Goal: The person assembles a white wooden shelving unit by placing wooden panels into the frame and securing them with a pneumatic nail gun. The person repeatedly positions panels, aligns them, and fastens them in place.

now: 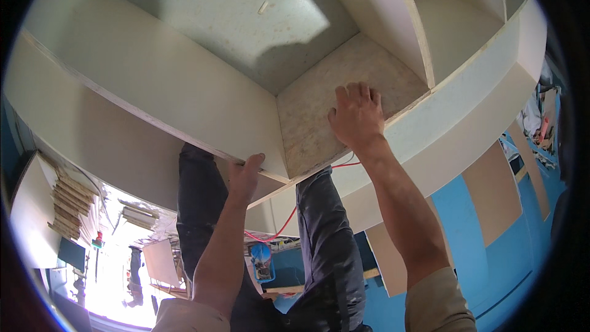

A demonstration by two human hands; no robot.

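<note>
A large pale cabinet carcass (pixel 203 0) of upright boards fills the upper part of the view. Along its near edge my left hand (pixel 244 178) is closed on a cream panel (pixel 184 86), the thumb lying over the rim and the fingers mostly hidden below. My right hand (pixel 357 114) rests on a brown-stained board (pixel 316 101) that meets this panel at a corner. Its fingers are stretched out and slightly bent, with nothing visible in them. On the inner grey board lies a small wood chip (pixel 263 7).
Between my legs a red cable (pixel 284 226) hangs below the carcass. A blue basket (pixel 263 264) stands on the floor beneath. Stacked wooden strips (pixel 69 206) lie at the left; brown boards (pixel 491 190) lie over the blue surface (pixel 458 221) at the right.
</note>
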